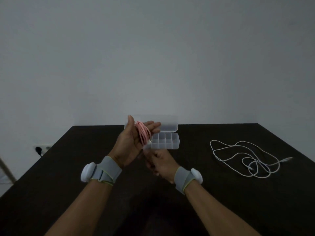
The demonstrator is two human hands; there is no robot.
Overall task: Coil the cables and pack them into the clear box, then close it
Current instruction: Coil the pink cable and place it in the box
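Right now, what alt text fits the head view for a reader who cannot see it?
A person's left hand, palm up with fingers straight, carries a pink cable looped around them, while the blurred right hand sits below. Behind them a clear box lies open on a dark table, a loose white cable to its right.

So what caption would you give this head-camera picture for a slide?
Right hand winds pink cable round the left hand; open clear box behind, white cable waiting.
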